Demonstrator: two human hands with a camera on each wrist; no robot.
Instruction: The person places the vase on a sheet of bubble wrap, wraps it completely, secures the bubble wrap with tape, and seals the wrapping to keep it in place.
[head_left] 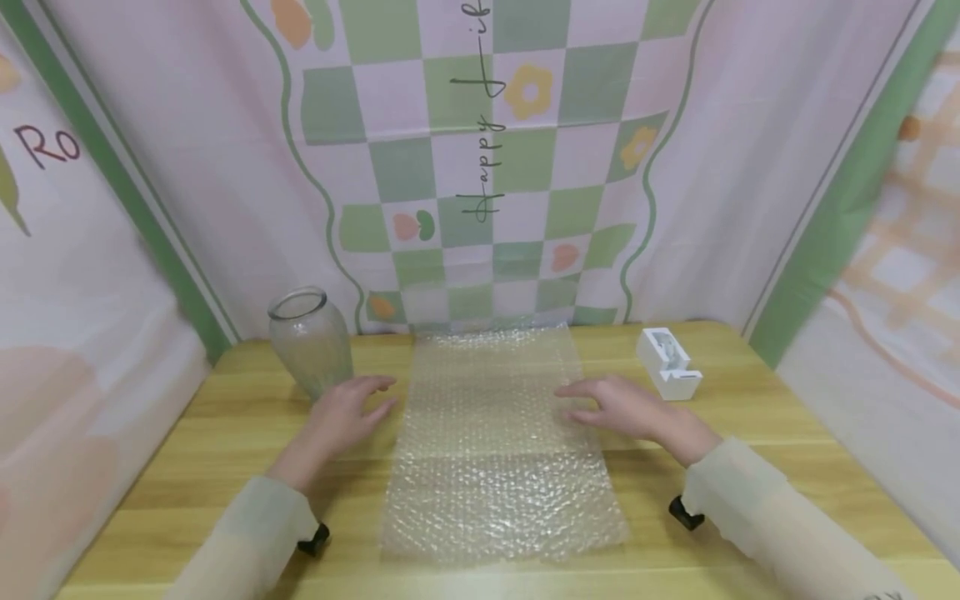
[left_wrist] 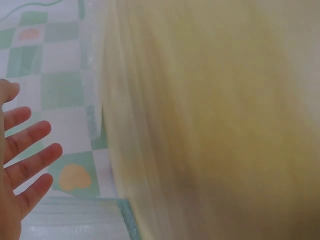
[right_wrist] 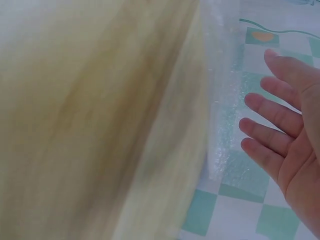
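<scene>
A clear rectangular sheet of bubble wrap (head_left: 498, 442) lies flat down the middle of the pale wooden counter (head_left: 757, 433), its near edge short of the counter's front and bare wood on both sides. Checked cloth walls close in three sides. The left hand (head_left: 347, 417) hovers beside its left edge, near a ribbed clear glass vase (head_left: 310, 342); the right hand (head_left: 626, 407) lies fingers-straight on its right edge, near a white tape dispenser (head_left: 668, 363). Neither hand grips anything.
</scene>
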